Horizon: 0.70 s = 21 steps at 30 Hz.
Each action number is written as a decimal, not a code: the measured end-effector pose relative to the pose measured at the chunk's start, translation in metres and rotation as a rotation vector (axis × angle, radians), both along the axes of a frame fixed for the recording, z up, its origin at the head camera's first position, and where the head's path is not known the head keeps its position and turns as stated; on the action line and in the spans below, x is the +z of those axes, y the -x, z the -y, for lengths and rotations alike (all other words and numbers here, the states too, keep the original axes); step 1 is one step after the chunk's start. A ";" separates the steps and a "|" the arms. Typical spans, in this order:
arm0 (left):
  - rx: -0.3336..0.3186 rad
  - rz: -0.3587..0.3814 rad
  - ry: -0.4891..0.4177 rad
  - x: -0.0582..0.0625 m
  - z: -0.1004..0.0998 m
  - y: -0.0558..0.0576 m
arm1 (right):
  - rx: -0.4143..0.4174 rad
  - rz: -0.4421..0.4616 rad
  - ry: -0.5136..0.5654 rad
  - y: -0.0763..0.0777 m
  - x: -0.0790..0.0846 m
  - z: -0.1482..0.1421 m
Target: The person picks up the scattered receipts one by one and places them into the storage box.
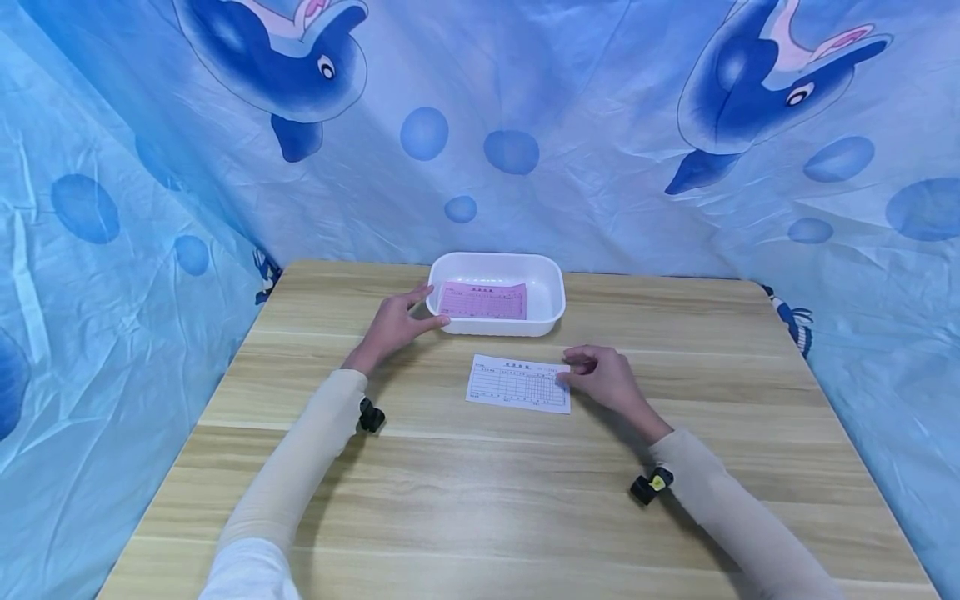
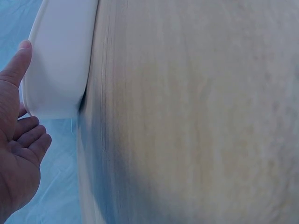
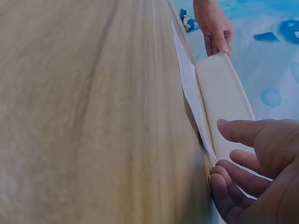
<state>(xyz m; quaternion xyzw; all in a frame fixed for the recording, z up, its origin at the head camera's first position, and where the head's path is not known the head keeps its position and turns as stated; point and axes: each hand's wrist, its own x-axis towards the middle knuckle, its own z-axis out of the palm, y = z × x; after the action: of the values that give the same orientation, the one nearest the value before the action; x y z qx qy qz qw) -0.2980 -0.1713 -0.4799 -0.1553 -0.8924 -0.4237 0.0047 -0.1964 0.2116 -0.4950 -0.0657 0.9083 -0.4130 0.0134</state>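
Observation:
A white plastic box [image 1: 551, 312] stands at the far edge of the table, with a pink printed slip [image 1: 483, 302] lying in it. My left hand [image 1: 397, 325] holds the box's near left corner; in the left wrist view its thumb [image 2: 23, 49] is on the rim, and the other fingers are partly hidden. In front of the box is a white printed slip [image 1: 513, 385]. My right hand [image 1: 603, 379] is at its right end. In the right wrist view, the fingertips [image 3: 219, 170] touch the slip's edge while the thumb [image 3: 229, 130] stands apart from them.
The wooden table [image 1: 450, 508] extends toward me and to both sides. A blue curtain [image 1: 600, 208] with dolphins hangs right behind the box. Small black devices are strapped to the left wrist [image 1: 370, 415] and right wrist [image 1: 651, 485].

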 end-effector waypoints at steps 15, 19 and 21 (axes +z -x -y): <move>-0.002 -0.012 0.009 -0.001 -0.001 0.000 | 0.026 0.034 -0.033 0.000 -0.005 0.001; -0.003 -0.019 0.012 0.000 -0.001 -0.001 | 0.039 0.028 -0.032 0.002 -0.006 0.001; 0.000 -0.023 0.017 -0.001 -0.001 -0.001 | 0.052 0.018 -0.024 0.002 -0.005 0.000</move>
<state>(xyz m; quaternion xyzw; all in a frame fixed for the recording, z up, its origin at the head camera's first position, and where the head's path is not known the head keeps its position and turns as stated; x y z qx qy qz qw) -0.2973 -0.1702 -0.4808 -0.1603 -0.8958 -0.4144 0.0136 -0.1986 0.2116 -0.5005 -0.0857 0.9110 -0.4021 0.0330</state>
